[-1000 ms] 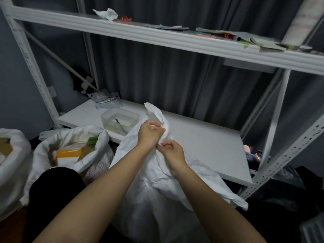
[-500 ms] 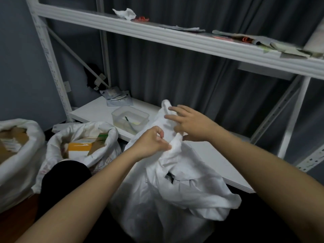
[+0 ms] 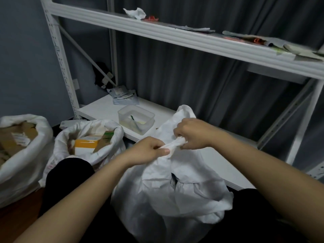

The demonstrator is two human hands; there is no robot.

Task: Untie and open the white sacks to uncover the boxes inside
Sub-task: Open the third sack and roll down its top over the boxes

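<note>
While gripping the twisted neck of the white sack (image 3: 175, 193) from both ends, left hand (image 3: 147, 151) clenched round the near end of the tie (image 3: 172, 145), thumb pressed on top; right hand (image 3: 191, 134) pinching the far end, fingers curled under. Sack standing on the floor in front of the lower shelf (image 3: 101, 109), between the knees, mouth bunched and closed, a loose flap sticking up behind the right hand. To the left, two open sacks: nearer one (image 3: 108, 153) rolled down around a yellow-and-white box (image 3: 85, 145), farther one (image 3: 26, 165) showing brown cardboard boxes (image 3: 12, 137). On the lower shelf, a clear plastic tub (image 3: 135, 118) just beside the tied sack, with flat packets (image 3: 124, 97) behind. Up on the top shelf (image 3: 175, 37), crumpled paper and scattered sheets.
</note>
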